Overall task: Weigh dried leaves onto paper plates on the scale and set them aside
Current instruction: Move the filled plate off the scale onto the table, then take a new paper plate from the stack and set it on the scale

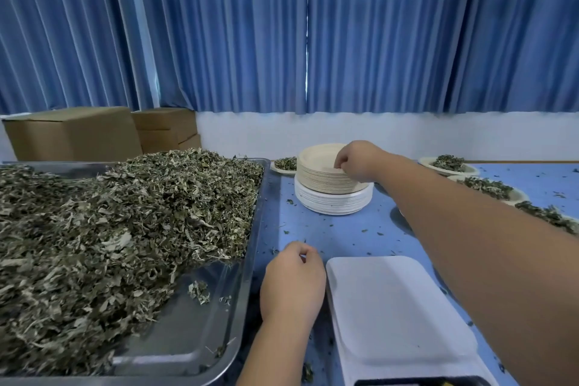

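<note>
A big heap of dried leaves [103, 229] fills a metal tray [200, 335] on the left. In front of me sits a white scale [398, 313] with a bare platform. A stack of beige paper plates [316, 172] rests on a stack of white plates [332, 202] farther back. My right hand [357, 160] reaches over the beige stack, its fingers curled on the top plate's rim. Between the tray and the scale, my left hand [293, 285] hovers with loosely curled fingers and holds nothing that I can see.
Plates with leaf portions line the right side [448, 164], [488, 188], and one stands behind the stack [283, 164]. Leaf crumbs dot the blue table [344, 235]. Cardboard boxes [72, 135] stand at the back left. Blue curtains hang behind.
</note>
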